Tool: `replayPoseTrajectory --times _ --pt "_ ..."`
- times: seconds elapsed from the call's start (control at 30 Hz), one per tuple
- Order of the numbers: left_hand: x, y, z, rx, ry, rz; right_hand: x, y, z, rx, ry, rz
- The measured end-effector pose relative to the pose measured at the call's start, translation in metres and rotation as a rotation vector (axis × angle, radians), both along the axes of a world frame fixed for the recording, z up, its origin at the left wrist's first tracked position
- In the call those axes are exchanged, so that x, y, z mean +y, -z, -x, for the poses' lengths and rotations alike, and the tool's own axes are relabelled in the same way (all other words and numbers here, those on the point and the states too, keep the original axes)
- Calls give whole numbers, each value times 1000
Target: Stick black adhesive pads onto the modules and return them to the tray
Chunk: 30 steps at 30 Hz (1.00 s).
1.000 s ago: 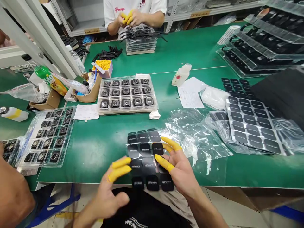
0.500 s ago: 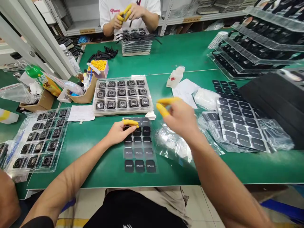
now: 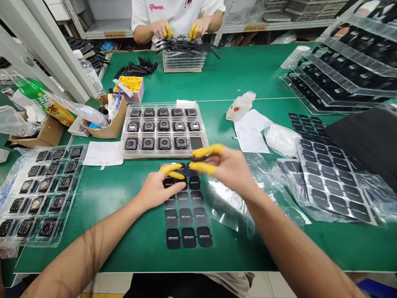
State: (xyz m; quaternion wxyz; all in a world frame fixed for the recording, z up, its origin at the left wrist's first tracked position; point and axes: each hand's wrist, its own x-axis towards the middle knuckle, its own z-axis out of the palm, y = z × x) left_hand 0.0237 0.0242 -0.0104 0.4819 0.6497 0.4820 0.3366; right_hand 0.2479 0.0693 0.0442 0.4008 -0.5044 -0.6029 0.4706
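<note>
A: How are the two hands placed?

B: The left hand (image 3: 155,190), thumb and fingers parted, rests on the upper left of a label sheet (image 3: 185,216), which lies flat on the green tabletop (image 3: 130,252).

A: And the right hand (image 3: 231,171)?

B: It pinches a small dark piece (image 3: 199,158), partly hidden, above the sheet's upper right, near the front right corner of the clear tray (image 3: 164,155).

A: What occupies the tray?

B: Dark watch cases (image 3: 164,143), in three rows, each within its own compartment.
</note>
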Motion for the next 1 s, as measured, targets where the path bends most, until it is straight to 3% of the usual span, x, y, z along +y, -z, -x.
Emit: replayPoseTrajectory --times 0.1,0.23,0.33,0.43,0.6,0.73,0.83,1.0 --pt "-3 -4 -3 50 -28 51 -37 17 25 182 -7 113" --pt "-7 -7 -6 81 -92 97 -54 41 41 183 39 264" --pt "-8 -8 -8 110 -106 86 -52 49 39 40 20 114" --pt "-9 -7 -9 105 -95 59 -50 49 35 -60 31 -32" --pt "-9 -6 -7 115 -99 -78 -53 50 33 -98 17 36" --pt "-9 -4 -6 105 -92 -167 -58 53 40 -112 34 -100" --pt "-9 -4 -5 91 -107 -157 -56 46 38 -9 10 -73" --pt "-6 -6 -5 11 -175 -4 -41 22 -24 68 49 -55"
